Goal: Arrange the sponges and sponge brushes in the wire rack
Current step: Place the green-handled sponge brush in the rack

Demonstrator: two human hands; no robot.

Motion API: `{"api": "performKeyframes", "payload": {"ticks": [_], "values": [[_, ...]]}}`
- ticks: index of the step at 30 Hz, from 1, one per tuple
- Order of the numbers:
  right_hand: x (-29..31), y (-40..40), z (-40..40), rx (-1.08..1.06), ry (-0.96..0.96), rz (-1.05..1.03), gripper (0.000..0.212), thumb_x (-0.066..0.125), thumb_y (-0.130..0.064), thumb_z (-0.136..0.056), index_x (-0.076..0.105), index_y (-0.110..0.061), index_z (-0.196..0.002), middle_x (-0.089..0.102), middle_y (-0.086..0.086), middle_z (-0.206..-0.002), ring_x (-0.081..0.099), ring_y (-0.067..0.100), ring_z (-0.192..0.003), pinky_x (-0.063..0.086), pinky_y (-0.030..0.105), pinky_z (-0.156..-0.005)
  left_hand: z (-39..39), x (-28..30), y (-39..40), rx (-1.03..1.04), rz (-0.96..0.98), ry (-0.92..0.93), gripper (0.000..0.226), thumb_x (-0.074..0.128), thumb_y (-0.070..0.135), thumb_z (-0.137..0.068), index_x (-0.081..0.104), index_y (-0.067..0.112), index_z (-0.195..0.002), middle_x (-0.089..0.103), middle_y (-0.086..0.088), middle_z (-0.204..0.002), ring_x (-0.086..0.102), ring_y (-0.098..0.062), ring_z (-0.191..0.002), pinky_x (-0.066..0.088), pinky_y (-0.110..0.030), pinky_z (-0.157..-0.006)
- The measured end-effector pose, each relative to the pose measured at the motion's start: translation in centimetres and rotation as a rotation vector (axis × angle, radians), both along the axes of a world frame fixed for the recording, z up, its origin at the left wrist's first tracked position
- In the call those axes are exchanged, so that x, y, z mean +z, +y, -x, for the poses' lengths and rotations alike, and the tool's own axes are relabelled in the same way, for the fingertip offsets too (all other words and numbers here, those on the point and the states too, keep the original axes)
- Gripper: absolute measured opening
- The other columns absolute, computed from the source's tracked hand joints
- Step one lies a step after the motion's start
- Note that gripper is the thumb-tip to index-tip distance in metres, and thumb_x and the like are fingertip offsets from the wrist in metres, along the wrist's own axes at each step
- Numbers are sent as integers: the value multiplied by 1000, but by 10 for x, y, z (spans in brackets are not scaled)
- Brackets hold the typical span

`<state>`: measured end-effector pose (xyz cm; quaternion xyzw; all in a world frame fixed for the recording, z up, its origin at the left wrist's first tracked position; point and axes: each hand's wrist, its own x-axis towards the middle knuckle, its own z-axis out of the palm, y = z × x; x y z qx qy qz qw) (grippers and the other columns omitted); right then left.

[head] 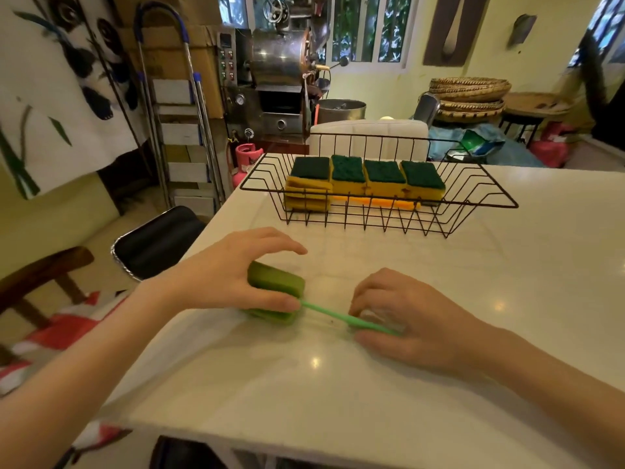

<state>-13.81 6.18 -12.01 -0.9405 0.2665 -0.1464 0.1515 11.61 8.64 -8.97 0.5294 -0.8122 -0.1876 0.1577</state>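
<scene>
Left hand [233, 279] pinches the soft, light green sponge head [275, 282] while right hand [402, 319] closes over the thin, likely flexible handle [324, 311] of the sponge brush on the surface [507, 299], short of the wire rack [487, 198]; best gripped near the head.

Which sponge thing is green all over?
The sponge brush under both hands on the table. The sponges in the wire rack are yellow with dark green tops, and it alone has a handle.
</scene>
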Motion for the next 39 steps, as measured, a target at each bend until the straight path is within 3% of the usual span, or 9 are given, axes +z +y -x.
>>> {"api": "performKeyframes", "payload": {"ticks": [3,6,10,15,21,27,33,36,39], "values": [[-2,0,-1,-26,7,13,27,50,-41,-79,66,-22,-92,62,-5,-93,50,7,-89,50,31,-75,0,-1,6,17,-57,-18,62,65,63,-55,45,51,-113,44,30,-119,38,11,-113,34,-6,-89],[-2,-1,-1,-51,13,26,29,48,-40,-79,67,-21,-90,62,-5,-85,52,9,-82,50,32,-69,1,-3,6,35,-70,-48,60,70,57,-55,49,45,-111,51,25,-114,47,2,-108,40,-12,-88],[-2,-1,0,-73,25,48,21,53,-35,-81,66,-22,-91,62,-5,-81,53,10,-76,49,30,-64,4,-3,3,48,-78,-58,50,76,46,-61,53,44,-105,54,25,-104,50,1,-100,41,-12,-84],[1,-4,0,-98,60,69,18,54,-31,-85,65,-21,-96,54,-11,-80,48,8,-70,46,28,-65,9,-1,-5,56,-97,-50,47,76,43,-62,54,43,-103,58,19,-106,53,-4,-101,46,-20,-88],[20,-22,3,-181,177,103,26,49,-36,-88,61,-23,-107,55,-10,-88,50,12,-77,43,25,-66,15,11,-25,52,-63,-36,46,75,40,-64,52,42,-104,56,17,-104,52,-4,-99,45,-14,-82],[50,-47,5,-239,199,401,28,38,-35,-93,54,-27,-115,63,-6,-104,58,15,-92,51,28,-68,21,35,-55,63,66,-33,48,71,45,-65,50,41,-107,48,27,-93,50,3,-87,39,-10,-68],[85,-78,4,-290,166,566,30,38,-31,-94,53,-27,-119,62,-3,-100,59,17,-87,41,24,-57,26,68,-90,56,161,9,53,72,40,-66,54,29,-114,52,18,-95,53,-1,-88,43,-12,-72],[98,-97,3,-340,129,593,30,40,-31,-93,54,-28,-119,64,-2,-103,59,18,-93,48,26,-67,28,79,-109,68,194,58,54,73,40,-65,55,27,-115,57,11,-99,56,-6,-90,46,-16,-73],[106,-120,2,-419,131,619,30,43,-30,-93,56,-29,-119,65,-2,-106,58,19,-97,42,27,-67,30,84,-134,86,224,81,54,74,41,-65,55,29,-114,57,10,-99,56,-5,-89,43,-13,-67]]}}
